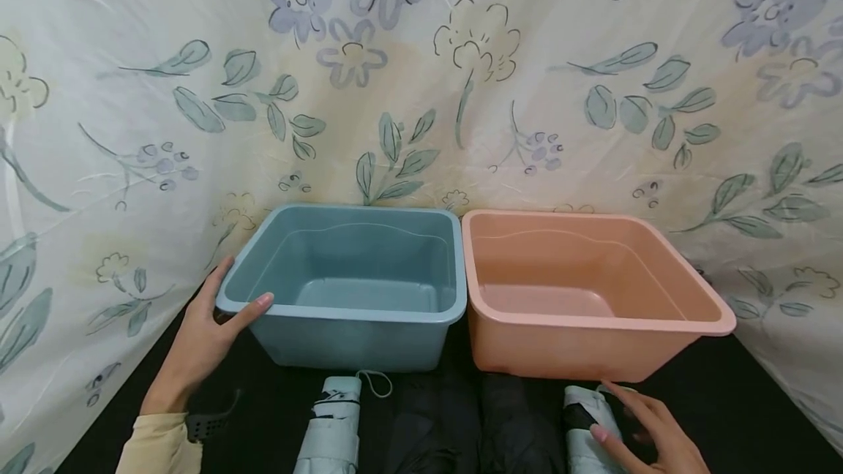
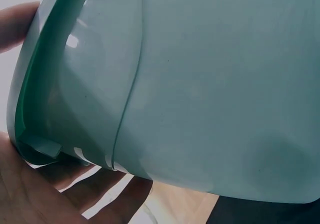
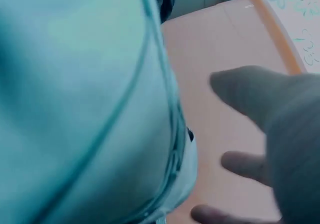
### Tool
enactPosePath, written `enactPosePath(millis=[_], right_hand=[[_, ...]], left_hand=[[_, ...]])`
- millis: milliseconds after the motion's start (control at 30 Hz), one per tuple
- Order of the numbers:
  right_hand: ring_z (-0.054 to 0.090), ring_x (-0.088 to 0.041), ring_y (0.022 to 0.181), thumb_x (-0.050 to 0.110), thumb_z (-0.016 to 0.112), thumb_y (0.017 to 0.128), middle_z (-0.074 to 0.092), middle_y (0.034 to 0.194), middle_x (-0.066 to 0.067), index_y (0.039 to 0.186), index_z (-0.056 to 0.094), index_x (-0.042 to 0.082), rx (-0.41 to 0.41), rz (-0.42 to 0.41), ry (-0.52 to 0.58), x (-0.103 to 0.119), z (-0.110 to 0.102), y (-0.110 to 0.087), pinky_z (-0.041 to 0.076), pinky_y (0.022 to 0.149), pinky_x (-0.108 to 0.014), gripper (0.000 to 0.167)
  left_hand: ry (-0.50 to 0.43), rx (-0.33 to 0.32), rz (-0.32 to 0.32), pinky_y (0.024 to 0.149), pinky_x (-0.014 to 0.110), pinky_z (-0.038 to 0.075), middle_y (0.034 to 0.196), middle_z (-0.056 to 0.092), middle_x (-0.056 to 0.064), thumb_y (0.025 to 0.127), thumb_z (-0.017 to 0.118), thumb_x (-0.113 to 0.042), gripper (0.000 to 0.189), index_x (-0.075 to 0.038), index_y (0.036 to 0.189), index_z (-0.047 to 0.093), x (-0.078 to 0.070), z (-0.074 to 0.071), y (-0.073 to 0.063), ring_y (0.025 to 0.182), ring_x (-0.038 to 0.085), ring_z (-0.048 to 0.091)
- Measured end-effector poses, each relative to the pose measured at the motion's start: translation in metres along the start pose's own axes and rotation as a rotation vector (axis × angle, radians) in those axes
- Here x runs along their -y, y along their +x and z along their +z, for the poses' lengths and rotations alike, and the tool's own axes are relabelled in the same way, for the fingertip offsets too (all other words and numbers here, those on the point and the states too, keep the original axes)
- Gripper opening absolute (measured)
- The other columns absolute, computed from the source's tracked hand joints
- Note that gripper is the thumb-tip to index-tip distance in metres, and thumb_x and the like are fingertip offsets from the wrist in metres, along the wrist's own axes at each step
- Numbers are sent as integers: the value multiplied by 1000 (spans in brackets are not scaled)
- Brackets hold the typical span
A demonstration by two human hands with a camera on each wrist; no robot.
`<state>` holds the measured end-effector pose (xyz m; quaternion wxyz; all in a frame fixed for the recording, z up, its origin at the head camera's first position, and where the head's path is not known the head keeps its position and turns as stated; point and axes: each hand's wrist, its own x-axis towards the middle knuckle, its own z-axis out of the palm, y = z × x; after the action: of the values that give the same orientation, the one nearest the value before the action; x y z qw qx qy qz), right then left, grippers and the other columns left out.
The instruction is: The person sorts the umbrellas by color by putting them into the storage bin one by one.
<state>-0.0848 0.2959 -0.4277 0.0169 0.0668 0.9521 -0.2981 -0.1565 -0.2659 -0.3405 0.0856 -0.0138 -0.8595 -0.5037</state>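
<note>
A blue plastic tub [image 1: 356, 339] stands left of centre in the head view. My left hand [image 1: 207, 331] spreads around its front left corner, thumb on the front rim and fingers along the side. The left wrist view shows that hand [image 2: 45, 194] against the tub's outer wall [image 2: 200, 94]. At lower right, a folded pale-green umbrella [image 1: 588, 426] lies beside my right hand [image 1: 658, 434]. In the right wrist view, spread fingers [image 3: 245, 91] stand apart from the umbrella's pale fabric [image 3: 85, 104]. Part of the right hand is cut off by the head view's bottom edge.
An orange tub [image 1: 566, 350] stands right beside the blue one. Another folded pale-green umbrella [image 1: 332, 426] with a cord loop lies in front of the blue tub. Dark-clothed legs [image 1: 431, 426] show between the umbrellas. A floral cloth [image 1: 408, 108] hangs behind the tubs.
</note>
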Motion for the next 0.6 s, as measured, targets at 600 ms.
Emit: enactPosePath(millis=[600], right_hand=[[51,-25,84,55,81,81,53,109,-22,154,40,10,222,117,-19,-6,18,8,47,62,-37,96]], left_hand=[[9,-13,-20,104,79,22,164,5,29,98,64,-39,97,-18,164,-5,1,-1,-2,141,57,21]])
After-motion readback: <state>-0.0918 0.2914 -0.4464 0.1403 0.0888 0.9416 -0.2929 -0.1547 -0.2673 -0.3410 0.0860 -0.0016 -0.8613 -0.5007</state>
